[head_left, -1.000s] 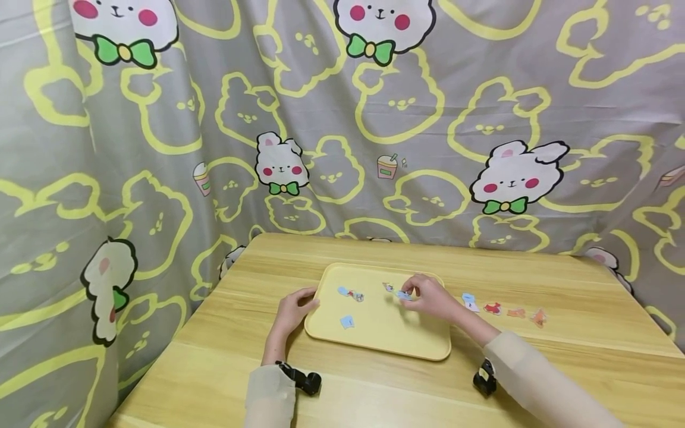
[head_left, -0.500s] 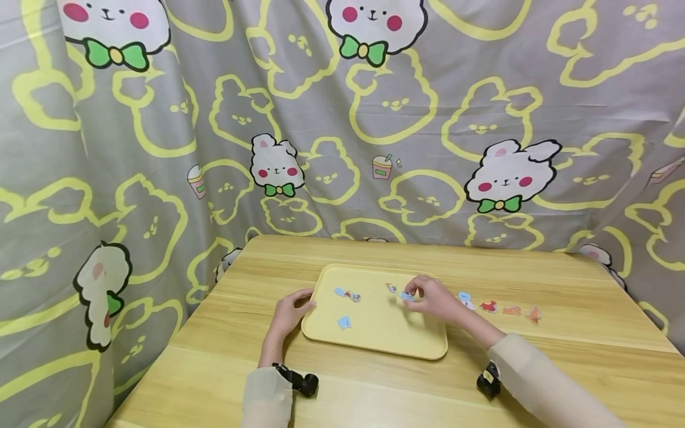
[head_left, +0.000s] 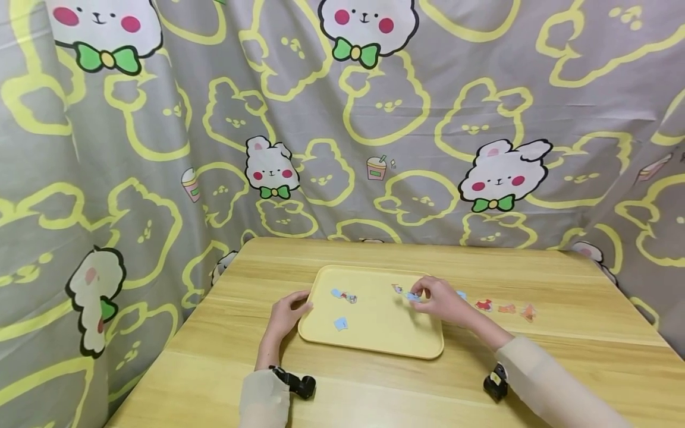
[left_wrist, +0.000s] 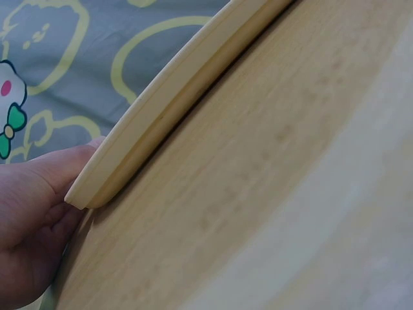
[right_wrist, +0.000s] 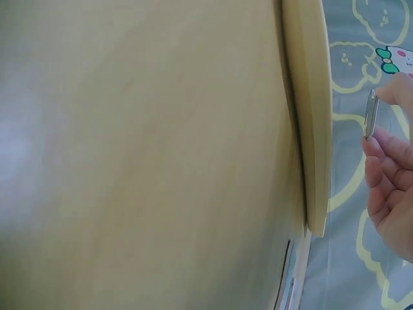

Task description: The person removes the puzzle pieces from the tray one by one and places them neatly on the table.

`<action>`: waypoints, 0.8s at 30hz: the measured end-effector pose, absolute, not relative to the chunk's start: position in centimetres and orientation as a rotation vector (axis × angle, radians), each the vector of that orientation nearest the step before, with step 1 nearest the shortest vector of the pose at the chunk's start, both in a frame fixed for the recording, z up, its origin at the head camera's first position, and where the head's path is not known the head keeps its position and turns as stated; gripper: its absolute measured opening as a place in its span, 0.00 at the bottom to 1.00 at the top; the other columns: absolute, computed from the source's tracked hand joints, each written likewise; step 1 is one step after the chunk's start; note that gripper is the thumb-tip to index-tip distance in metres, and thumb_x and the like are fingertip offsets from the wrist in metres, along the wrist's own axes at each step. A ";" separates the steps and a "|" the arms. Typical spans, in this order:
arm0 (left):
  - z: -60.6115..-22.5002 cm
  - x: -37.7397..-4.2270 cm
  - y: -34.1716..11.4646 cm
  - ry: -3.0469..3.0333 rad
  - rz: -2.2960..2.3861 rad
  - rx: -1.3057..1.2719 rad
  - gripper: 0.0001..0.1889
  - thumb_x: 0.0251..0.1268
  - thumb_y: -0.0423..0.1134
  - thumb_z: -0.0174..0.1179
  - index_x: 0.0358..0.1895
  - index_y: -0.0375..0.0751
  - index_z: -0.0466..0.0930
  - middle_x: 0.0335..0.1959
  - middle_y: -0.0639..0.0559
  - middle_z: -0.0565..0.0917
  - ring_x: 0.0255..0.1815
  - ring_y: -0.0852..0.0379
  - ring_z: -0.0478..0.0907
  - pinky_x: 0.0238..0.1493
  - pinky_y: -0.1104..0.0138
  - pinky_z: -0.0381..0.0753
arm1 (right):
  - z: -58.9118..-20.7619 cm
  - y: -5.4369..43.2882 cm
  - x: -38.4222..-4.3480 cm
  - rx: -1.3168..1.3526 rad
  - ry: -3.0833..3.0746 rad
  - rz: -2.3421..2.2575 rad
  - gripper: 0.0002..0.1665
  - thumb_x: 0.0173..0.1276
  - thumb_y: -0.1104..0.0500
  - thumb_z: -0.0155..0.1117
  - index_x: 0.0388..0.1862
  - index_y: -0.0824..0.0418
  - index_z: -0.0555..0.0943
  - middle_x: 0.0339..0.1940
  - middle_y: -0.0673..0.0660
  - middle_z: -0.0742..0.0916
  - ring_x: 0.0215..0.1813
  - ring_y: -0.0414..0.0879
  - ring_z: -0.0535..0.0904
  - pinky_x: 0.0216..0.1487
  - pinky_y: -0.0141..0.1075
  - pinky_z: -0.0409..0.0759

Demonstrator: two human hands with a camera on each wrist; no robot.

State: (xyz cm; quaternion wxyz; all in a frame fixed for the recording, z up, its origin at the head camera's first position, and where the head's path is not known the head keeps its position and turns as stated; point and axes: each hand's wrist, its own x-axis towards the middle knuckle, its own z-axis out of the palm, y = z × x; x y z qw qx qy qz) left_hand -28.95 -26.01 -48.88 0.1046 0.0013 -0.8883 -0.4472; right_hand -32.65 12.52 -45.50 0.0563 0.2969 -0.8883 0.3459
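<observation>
My right hand (head_left: 441,300), over the right half of the yellow tray (head_left: 369,345), pinches a small flat blue cut-out piece (head_left: 412,296) between thumb and fingers. A small multicoloured piece (head_left: 396,288) shows right at its left end. Seen from the right wrist, the held piece (right_wrist: 371,115) is edge-on, like a thin slab. My left hand (head_left: 286,312) grips the tray's left edge, thumb at the rim and fingers curled below, as the left wrist view shows. On the tray's left half lie a row of blue, red and patterned pieces (head_left: 343,296) and a blue piece (head_left: 341,323).
To the right of the tray, on the wooden table (head_left: 374,398), lie a red piece (head_left: 484,305), an orange piece (head_left: 506,309) and another orange one (head_left: 528,313). A blue piece (head_left: 461,295) is partly hidden by the right hand. A patterned curtain (head_left: 321,107) hangs behind.
My right hand has moved slightly right over the tray, and the blue piece and the multicoloured one beside it have moved with it. The left hand stays on the tray's edge. The head view has shifted.
</observation>
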 end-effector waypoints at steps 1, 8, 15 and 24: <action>-48.9 -28.9 -26.0 -2.618 -1.321 0.003 0.19 0.63 0.38 0.66 0.58 0.41 0.82 0.57 0.42 0.84 0.65 0.42 0.76 0.69 0.51 0.73 | -45.5 12.6 -32.6 0.895 -2.696 1.045 0.06 0.60 0.60 0.72 0.35 0.58 0.83 0.31 0.48 0.82 0.32 0.39 0.70 0.29 0.26 0.69; -49.0 -29.0 -26.0 -2.620 -1.323 -0.002 0.19 0.64 0.38 0.65 0.58 0.41 0.82 0.58 0.42 0.84 0.65 0.41 0.76 0.69 0.50 0.73 | -45.6 13.5 -32.4 0.882 -2.681 1.043 0.07 0.59 0.62 0.72 0.35 0.59 0.82 0.31 0.50 0.82 0.30 0.38 0.70 0.27 0.26 0.69; -49.0 -29.0 -26.0 -2.629 -1.325 0.000 0.20 0.64 0.38 0.65 0.59 0.41 0.81 0.58 0.42 0.83 0.66 0.41 0.75 0.70 0.50 0.72 | -45.6 14.5 -32.0 0.850 -2.684 1.033 0.07 0.59 0.61 0.72 0.35 0.60 0.82 0.31 0.50 0.81 0.30 0.37 0.69 0.27 0.26 0.69; -49.1 -28.9 -26.0 -2.637 -1.303 -0.008 0.19 0.64 0.38 0.65 0.58 0.40 0.82 0.58 0.41 0.83 0.64 0.40 0.76 0.68 0.49 0.73 | -45.7 15.8 -31.5 0.816 -2.694 1.013 0.07 0.59 0.61 0.72 0.35 0.59 0.82 0.31 0.48 0.81 0.30 0.39 0.70 0.27 0.26 0.69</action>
